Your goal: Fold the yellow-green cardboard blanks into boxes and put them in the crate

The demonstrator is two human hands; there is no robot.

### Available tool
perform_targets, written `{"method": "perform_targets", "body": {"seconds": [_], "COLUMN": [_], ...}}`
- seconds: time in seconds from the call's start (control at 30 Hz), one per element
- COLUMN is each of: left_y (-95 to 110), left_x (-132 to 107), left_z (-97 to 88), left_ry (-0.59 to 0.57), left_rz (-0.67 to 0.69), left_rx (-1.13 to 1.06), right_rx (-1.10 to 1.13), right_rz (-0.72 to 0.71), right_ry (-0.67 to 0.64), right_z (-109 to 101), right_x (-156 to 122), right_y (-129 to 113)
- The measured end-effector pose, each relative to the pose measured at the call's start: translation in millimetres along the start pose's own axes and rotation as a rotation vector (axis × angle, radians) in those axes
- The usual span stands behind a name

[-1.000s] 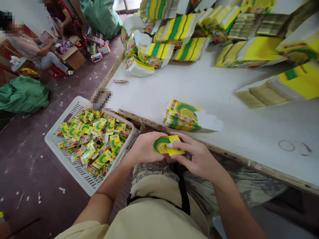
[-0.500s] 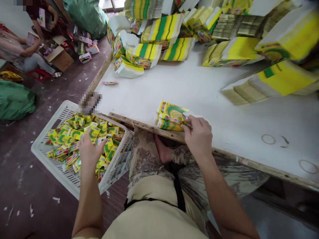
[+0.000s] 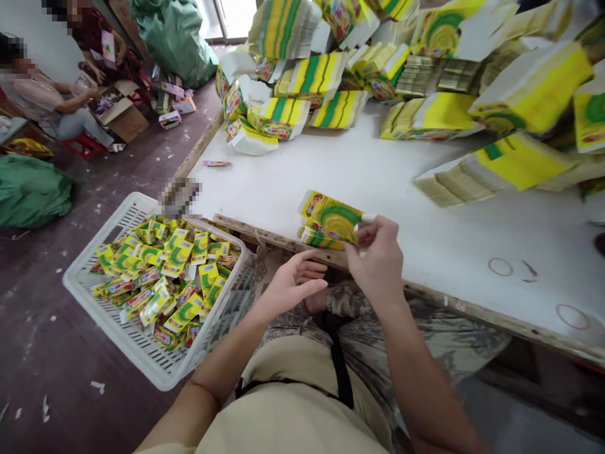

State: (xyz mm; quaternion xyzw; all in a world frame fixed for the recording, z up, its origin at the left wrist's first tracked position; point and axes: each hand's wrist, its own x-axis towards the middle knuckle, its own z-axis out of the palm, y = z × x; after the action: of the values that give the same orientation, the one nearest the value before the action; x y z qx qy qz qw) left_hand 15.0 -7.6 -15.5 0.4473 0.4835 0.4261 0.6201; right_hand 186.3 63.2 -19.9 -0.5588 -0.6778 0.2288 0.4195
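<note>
My right hand (image 3: 378, 261) pinches the right end of a flat yellow-and-green carton (image 3: 333, 217), its near edge lifted slightly. Under it, more flat cartons (image 3: 319, 238) lie in a small stack at the table's front edge. My left hand (image 3: 297, 277) is in front of that edge, fingers stretched out and thumb apart, with nothing in it. It is just short of the stack, not touching it. To the left, a white plastic basket (image 3: 241, 255) holds a heap of small folded boxes (image 3: 179, 255) in the same yellow and green.
Bundles of flat cartons (image 3: 321, 72) are piled along the back of the white table (image 3: 293, 161). Rubber bands (image 3: 500, 267) lie at the right. Two people sit by an open cardboard box (image 3: 125, 116) at the far left. Green sacks (image 3: 33, 192) stand on the floor.
My left hand has moved right, from above the basket to near the carton stack. My right hand stays at the stack, and the top carton is raised a little more. The view has shifted slightly.
</note>
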Motion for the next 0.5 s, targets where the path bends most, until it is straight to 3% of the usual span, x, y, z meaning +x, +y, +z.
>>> {"method": "perform_targets", "body": {"seconds": [0.13, 0.2, 0.27, 0.33, 0.5], "left_y": [-0.1, 2.4, 5.9, 9.6, 11.0], "left_x": [1.0, 2.9, 6.1, 8.6, 3.6], "left_z": [12.7, 14.9, 13.2, 9.4, 3.0], "left_ry": [0.255, 0.424, 0.554, 0.608, 0.491], "left_rz": [0.133, 0.218, 0.337, 0.425, 0.390], "left_rx": [-0.270, -0.343, -0.370, -0.303, -0.114], "right_rx": [0.556, 0.705, 0.707, 0.642, 0.565], "right_rz": [0.031, 0.035, 0.024, 0.002, 0.021], "right_ry": [-0.412, -0.531, -0.512, -0.479, -0.394], "right_z": [3.8, 12.5, 23.1, 32.2, 31.8], "right_x": [-36.7, -55.4, -68.8, -74.3, -60.6], "right_y": [-29.4, -42.4, -50.4, -52.0, -36.0]}}
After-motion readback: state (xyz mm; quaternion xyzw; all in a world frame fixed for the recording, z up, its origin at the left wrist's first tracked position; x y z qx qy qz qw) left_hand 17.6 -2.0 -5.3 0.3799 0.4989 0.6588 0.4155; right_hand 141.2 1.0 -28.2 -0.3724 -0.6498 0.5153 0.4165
